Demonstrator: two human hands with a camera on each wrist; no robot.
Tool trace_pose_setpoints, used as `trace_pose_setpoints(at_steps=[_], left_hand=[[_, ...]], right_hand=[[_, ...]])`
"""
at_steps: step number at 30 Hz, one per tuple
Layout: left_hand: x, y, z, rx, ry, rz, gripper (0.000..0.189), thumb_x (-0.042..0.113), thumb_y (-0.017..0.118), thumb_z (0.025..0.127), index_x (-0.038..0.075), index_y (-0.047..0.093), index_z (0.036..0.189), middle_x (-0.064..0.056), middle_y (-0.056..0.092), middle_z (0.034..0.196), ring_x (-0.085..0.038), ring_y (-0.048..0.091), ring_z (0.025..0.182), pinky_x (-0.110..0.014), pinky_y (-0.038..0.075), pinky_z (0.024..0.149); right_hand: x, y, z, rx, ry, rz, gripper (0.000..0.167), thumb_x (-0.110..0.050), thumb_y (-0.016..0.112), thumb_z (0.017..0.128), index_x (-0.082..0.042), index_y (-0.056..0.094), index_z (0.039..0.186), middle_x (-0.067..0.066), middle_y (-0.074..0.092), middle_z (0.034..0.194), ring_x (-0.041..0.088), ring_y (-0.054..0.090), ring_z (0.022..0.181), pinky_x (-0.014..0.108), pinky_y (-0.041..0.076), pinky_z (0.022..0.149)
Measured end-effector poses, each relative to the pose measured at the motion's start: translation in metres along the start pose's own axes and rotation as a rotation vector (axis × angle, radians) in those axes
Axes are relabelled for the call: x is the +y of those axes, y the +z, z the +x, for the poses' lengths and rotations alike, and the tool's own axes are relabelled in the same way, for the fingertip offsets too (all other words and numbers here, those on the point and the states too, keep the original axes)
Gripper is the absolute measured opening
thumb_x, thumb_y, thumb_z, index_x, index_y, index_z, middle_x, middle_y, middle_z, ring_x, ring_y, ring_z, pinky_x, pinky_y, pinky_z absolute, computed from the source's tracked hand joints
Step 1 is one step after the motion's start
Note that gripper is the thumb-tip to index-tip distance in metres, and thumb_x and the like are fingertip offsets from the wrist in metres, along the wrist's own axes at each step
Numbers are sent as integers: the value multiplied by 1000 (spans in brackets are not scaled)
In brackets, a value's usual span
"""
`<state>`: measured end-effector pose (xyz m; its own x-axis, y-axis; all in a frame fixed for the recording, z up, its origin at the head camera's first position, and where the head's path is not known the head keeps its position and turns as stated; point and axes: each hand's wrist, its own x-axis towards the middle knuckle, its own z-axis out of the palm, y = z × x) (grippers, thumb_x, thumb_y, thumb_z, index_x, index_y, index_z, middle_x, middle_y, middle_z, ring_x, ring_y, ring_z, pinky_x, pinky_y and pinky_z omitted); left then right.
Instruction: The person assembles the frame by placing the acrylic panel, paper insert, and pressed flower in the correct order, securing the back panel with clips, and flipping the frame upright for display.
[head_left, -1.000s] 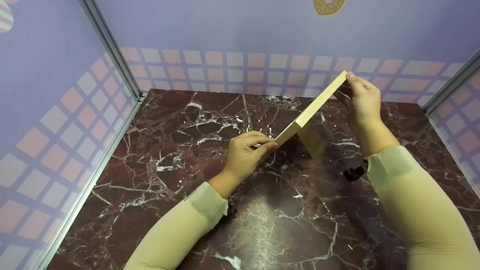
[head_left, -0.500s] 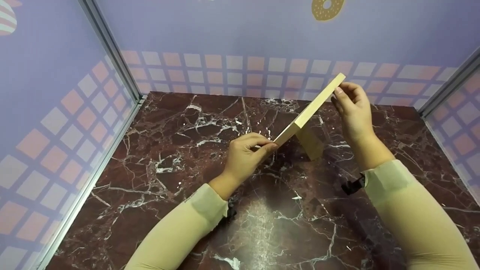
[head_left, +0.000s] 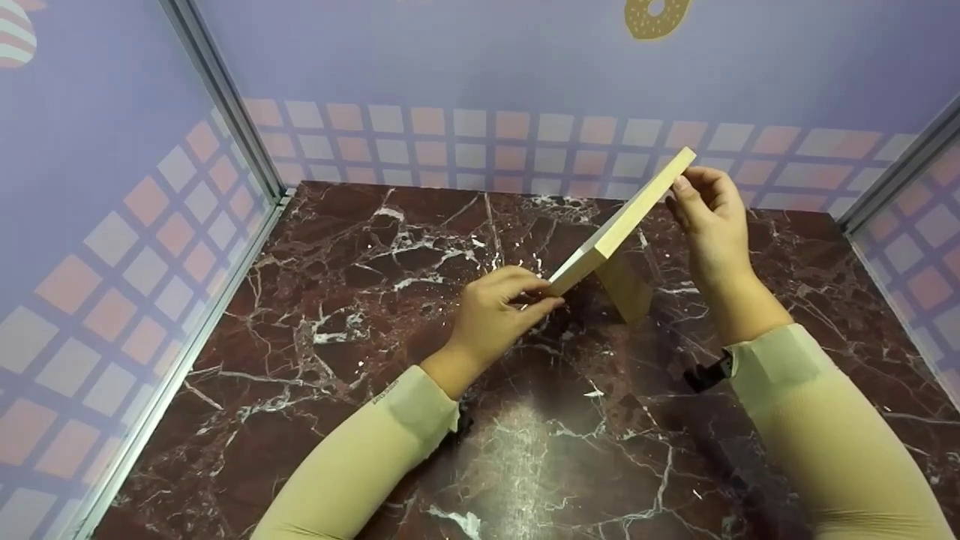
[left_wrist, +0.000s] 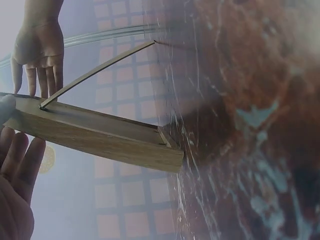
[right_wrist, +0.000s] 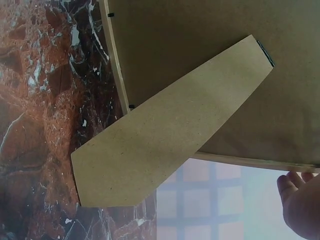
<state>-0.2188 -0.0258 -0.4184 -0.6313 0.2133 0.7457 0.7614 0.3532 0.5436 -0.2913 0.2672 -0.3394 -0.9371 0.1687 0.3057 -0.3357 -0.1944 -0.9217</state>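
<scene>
A pale wooden picture frame [head_left: 646,204] leans back over the marble table, seen nearly edge-on in the head view. Its hinged easel stand [right_wrist: 172,122] is swung out from the brown backboard [right_wrist: 165,45], the foot reaching down to the tabletop. At the frame's left edge my left hand [head_left: 489,315] holds it low down, thumb below and fingers above. My right hand [head_left: 714,214] grips the upper right part of the edge, thumb on the near side and fingers behind. In the right wrist view, right fingertips [right_wrist: 295,179] meet the frame's rim. The front face is mostly hidden.
The dark red marble table [head_left: 300,435] has white veins. Behind it rises a lilac wall [head_left: 420,60] with pink and white squares, and metal corner posts [head_left: 225,97] stand at the sides. A black wrist camera mount [head_left: 705,373] sits under the right sleeve.
My right hand has slid down a little from the frame's top corner. The frame has turned slightly, so a sliver of its pale front shows. My left thumb has dropped slightly from the edge.
</scene>
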Motion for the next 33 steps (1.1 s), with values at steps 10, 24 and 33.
trace_pose_setpoints(at_steps=[10,24,33], left_hand=[[2,5,-1,46,76,34,20,11,95,90,-1,87,104,-14,86,103,-25,85,93,-18,67,95],[5,7,-1,45,45,45,20,15,96,90,3,89,104,-10,87,102,-22,84,90,-21,69,91],[14,17,-2,53,60,62,23,14,97,88,2,88,105,-10,87,102,-22,84,90,-22,69,90]], right_hand=[[-9,7,-25,58,-62,-15,28,-9,69,111,-4,62,138,7,65,140,21,66,130,27,59,116],[-11,54,-128,-6,-71,174,70,-4,92,94,4,60,155,14,69,141,22,74,122,29,66,110],[-10,65,-126,103,-120,87,87,-16,105,80,0,63,154,14,74,133,21,76,112,29,70,97]])
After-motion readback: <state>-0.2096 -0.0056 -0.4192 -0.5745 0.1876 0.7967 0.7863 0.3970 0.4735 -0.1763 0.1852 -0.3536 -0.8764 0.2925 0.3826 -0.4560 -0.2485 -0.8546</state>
